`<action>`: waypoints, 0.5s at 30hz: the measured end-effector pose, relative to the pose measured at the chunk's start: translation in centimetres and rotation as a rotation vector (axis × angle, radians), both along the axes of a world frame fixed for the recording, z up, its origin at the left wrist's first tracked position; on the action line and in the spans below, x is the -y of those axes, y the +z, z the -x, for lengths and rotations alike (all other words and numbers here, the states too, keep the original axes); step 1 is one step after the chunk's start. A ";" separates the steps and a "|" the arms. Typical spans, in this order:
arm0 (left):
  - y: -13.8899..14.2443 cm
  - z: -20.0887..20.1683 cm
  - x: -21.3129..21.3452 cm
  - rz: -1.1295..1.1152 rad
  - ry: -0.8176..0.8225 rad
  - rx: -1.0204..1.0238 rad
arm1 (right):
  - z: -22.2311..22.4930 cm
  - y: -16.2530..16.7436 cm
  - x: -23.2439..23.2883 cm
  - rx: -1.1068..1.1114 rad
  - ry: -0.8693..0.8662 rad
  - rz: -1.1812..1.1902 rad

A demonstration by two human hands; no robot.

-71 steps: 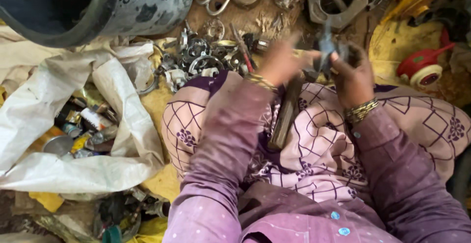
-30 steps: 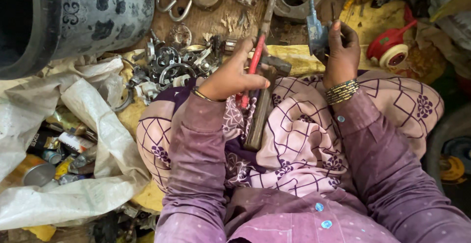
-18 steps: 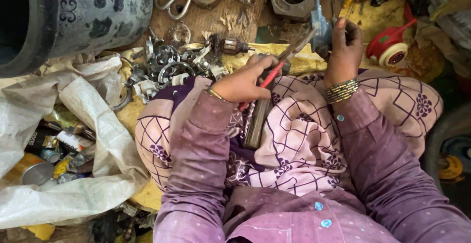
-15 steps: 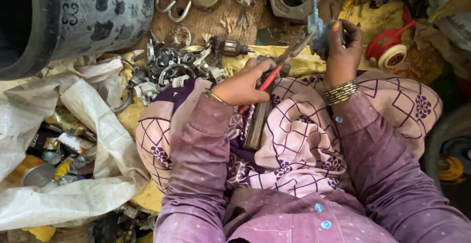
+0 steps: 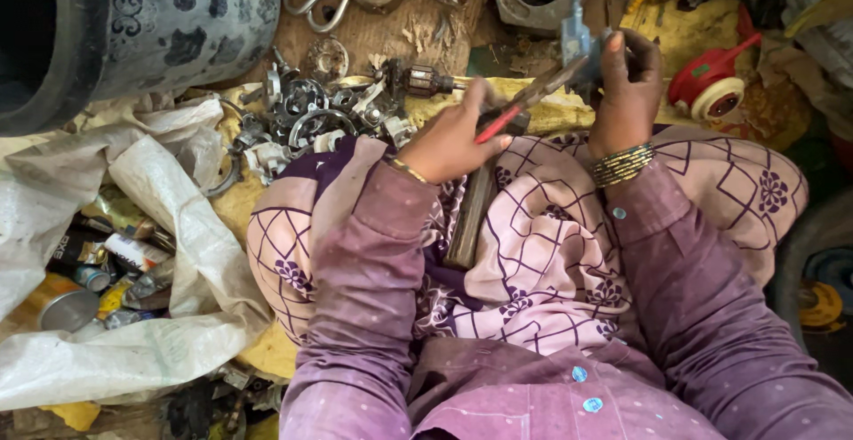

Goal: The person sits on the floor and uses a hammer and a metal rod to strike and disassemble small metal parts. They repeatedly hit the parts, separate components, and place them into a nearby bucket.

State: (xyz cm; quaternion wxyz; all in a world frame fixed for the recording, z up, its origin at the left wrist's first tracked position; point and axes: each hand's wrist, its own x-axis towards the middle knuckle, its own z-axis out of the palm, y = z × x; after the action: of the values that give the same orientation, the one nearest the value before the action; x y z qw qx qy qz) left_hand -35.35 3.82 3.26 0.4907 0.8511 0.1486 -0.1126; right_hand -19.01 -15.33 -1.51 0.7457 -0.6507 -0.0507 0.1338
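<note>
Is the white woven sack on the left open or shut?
Open: the white sack gapes, showing cans and small containers lying inside.

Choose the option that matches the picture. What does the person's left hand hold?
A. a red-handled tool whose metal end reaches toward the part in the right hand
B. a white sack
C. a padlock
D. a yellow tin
A: the left hand grips a red-handled tool, and its metal end angles up to the small grey metal part held in the right hand.
</note>
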 end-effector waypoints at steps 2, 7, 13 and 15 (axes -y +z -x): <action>-0.1 -0.4 0.3 -0.190 0.099 0.062 | 0.0 0.0 0.1 -0.114 0.006 -0.056; 0.7 -0.9 1.5 -0.197 0.088 -0.051 | -0.3 -0.1 0.1 -0.233 0.044 -0.165; 1.1 -1.7 2.4 -0.124 0.198 -0.085 | -1.0 1.6 -0.4 -0.239 0.056 -0.160; 0.4 -2.4 2.3 -0.118 0.285 -0.111 | -0.6 2.1 -0.7 -0.337 0.076 -0.079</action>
State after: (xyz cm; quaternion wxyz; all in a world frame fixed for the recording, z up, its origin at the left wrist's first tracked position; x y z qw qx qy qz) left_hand -32.92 1.48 3.70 0.4418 0.8413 0.3012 -0.0798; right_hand -18.39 -14.61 0.63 0.7630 -0.5868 0.0455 0.2671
